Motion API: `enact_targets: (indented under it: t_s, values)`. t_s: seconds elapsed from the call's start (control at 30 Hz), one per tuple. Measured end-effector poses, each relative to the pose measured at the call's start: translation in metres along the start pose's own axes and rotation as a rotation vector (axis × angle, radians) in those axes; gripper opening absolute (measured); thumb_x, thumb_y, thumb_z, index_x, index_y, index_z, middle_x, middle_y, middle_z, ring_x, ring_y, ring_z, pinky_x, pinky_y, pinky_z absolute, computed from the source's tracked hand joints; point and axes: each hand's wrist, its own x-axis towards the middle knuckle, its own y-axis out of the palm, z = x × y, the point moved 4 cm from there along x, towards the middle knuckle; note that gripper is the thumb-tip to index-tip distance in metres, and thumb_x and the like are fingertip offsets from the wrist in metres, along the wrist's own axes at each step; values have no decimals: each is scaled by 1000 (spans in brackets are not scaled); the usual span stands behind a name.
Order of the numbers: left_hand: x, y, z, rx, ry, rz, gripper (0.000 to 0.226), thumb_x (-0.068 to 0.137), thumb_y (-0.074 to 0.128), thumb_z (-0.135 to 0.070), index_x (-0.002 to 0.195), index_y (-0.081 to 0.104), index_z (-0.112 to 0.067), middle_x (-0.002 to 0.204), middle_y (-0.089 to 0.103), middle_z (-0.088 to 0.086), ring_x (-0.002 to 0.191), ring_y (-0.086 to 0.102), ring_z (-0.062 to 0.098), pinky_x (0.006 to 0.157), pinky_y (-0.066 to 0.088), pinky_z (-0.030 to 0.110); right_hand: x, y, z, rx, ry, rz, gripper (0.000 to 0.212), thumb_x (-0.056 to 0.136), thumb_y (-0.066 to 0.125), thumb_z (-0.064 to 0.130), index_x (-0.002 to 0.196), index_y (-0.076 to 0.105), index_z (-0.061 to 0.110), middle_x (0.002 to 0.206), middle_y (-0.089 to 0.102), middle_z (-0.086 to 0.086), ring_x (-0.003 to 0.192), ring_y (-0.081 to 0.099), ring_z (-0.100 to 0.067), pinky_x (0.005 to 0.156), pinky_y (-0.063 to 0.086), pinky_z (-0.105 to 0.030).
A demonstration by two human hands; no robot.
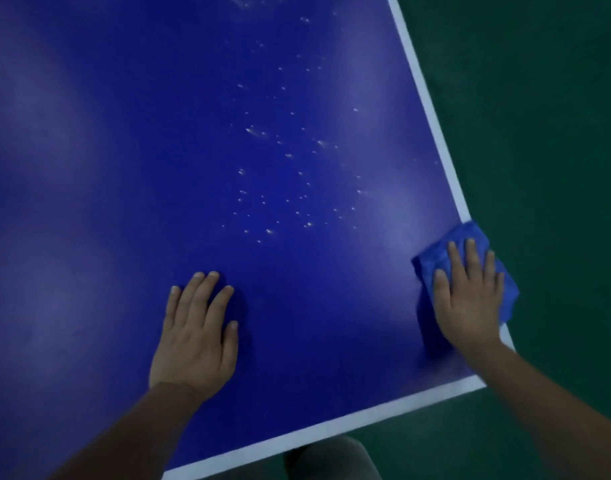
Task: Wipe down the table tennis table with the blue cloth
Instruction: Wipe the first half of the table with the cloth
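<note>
One blue tabletop point(124, 168) with white edge lines fills the view, and green floor point(539, 98) lies beyond it. Two hands lie flat with fingers straight: the left hand point(196, 337) rests on bare tabletop, and the right hand point(466, 296) presses the one cloth point(465, 233). The cloth sits at the right edge near the corner, slightly overhanging. Its long axis follows that edge line. Dozens of white specks point(279, 150) dot the middle.

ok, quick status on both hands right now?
Left hand: open, flat on the table tennis table, holding nothing.
Right hand: open, fingers straight, pressing the blue cloth at the table's right edge.
</note>
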Motion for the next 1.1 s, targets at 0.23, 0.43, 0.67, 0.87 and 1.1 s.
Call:
enact_targets:
  t_s: [0.23, 0.43, 0.67, 0.87, 1.1]
  values:
    - [-10, -3, 7, -91, -117, -161, 58, 103, 29, -39, 147, 37, -2, 160, 27, 20, 152, 19, 34, 124, 6, 55, -116, 23, 198, 14, -1097, 107, 53, 104, 36, 45, 154, 37, 29, 165, 25, -2, 154, 14, -33, 119, 19, -61]
    - [-6, 0, 9, -58, -166, -134, 61, 102, 30, -41, 149, 36, -4, 161, 28, 18, 152, 21, 33, 123, 8, 55, 49, 23, 328, -16, -1190, 21, 51, 101, 35, 42, 149, 47, 27, 160, 37, -6, 148, 29, -38, 117, 21, -62]
    - [-4, 3, 10, -36, -176, -68, 59, 100, 30, -39, 150, 37, -7, 160, 32, 15, 152, 22, 30, 121, 13, 57, 100, 9, 331, -36, -884, 12, 57, 103, 29, 47, 156, 34, 27, 165, 24, -6, 152, 16, -39, 118, 16, -64]
    - [-5, 4, 8, -40, -176, -80, 66, 104, 21, -46, 156, 23, -5, 163, 24, 19, 153, 17, 31, 121, 13, 57, -31, 22, 272, -67, -1565, 202, 55, 104, 37, 49, 156, 34, 32, 166, 23, 0, 154, 12, -32, 122, 13, -58]
    - [-5, 7, 9, 28, -186, -20, 66, 101, 28, -43, 154, 34, -4, 164, 22, 19, 154, 15, 33, 120, 14, 60, 155, 5, 351, -22, -625, 101, 60, 102, 19, 53, 159, 22, 34, 168, 12, 2, 154, 6, -33, 122, 6, -58]
